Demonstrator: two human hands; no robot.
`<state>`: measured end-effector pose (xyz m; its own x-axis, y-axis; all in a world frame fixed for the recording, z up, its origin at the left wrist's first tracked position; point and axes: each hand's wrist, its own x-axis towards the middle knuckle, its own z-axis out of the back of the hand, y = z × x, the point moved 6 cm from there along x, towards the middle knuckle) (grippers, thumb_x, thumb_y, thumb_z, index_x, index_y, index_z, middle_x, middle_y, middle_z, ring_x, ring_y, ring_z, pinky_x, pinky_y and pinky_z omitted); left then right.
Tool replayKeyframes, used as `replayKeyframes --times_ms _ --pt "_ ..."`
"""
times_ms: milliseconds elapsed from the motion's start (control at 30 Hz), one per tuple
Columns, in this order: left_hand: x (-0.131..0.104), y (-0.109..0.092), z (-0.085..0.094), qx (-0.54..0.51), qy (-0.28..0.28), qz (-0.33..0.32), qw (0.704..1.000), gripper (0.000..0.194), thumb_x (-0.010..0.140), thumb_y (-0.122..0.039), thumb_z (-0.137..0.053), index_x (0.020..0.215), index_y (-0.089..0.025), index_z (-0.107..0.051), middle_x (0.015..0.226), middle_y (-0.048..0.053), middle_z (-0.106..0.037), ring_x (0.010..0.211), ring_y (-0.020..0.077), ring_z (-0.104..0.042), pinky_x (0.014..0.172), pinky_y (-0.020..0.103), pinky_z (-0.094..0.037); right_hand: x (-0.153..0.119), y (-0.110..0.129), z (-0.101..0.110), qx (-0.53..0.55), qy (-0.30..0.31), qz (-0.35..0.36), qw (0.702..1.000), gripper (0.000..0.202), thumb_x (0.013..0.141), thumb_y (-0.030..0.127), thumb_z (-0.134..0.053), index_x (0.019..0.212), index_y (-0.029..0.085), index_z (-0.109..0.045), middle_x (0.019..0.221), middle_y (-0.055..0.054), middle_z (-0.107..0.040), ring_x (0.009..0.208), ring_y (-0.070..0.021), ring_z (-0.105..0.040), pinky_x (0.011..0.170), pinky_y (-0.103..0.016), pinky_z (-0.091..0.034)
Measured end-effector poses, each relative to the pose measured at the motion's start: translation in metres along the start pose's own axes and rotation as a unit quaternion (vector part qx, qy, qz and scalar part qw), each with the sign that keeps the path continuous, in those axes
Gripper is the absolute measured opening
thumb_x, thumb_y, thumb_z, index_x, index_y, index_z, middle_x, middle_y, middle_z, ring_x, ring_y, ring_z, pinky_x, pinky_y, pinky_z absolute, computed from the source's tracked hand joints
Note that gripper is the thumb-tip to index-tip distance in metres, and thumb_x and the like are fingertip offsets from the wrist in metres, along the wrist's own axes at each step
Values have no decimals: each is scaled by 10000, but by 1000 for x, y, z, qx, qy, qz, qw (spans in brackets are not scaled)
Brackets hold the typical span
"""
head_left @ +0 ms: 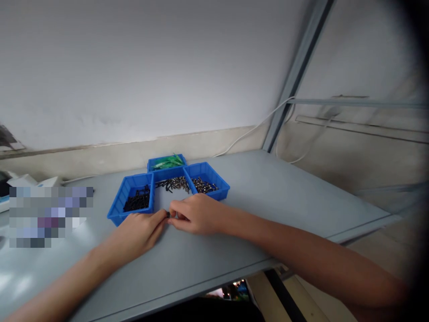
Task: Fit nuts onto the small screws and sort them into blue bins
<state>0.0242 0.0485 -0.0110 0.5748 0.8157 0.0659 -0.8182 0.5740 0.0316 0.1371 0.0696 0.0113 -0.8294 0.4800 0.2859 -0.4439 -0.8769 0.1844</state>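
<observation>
1. Left hand (139, 230), one; on the table's near side, just before the left bin; thumb and forefinger pinched on a small dark piece.
2. Right hand (201, 214), one; fingers curled, thumb and forefinger tips meeting the left hand's at that piece; whether they grip it, cannot tell.
3. Small dark piece (168, 214), one; between the two hands' fingertips, in front of the bins; mostly hidden.
4. Left bin (115, 203), blue; holds black parts (137, 200), heaped.
5. Right bin (221, 193), blue; holds small metallic parts (203, 185); just beyond the right hand.
6. Rear bin (170, 173), blue; holds green pieces (167, 162).
7. Loose pile (179, 183), dark and metallic parts; on the table, between the three bins.
8. Table (268, 192), grey; against a wall (150, 67); white cable (248, 133) behind, metal post (284, 98) at the far right corner.
</observation>
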Motion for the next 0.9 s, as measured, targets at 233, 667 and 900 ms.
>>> replayKeyframes --times_ms 233,667,900 --pt "0 -2 0 16 -27 -22 999 269 919 -246 -258 887 -164 -513 656 32 -638 579 168 -624 511 250 -423 0 -1 0 -34 -7 5 999 249 877 380 -400 874 169 -531 640 -9 -587 565 -121 -512 528 -237 -292" --pt "-1 -1 8 2 -31 -9 999 250 920 -288 -284 893 -196 -515 702 9 -634 647 170 -629 556 256 -424 0 -5 -6 -101 15 -9 995 201 824 297 -428 779 157 -565 629 -27 -610 523 -134 -508 481 -253 -265" --pt "-4 -11 16 -4 -83 -74 994 271 930 -293 -292 852 -194 -533 658 -12 -588 599 142 -589 535 254 -395 -1 1 -12 -80 44 20 996 196 831 293 -429 808 161 -573 649 -28 -624 523 -131 -506 472 -246 -261"
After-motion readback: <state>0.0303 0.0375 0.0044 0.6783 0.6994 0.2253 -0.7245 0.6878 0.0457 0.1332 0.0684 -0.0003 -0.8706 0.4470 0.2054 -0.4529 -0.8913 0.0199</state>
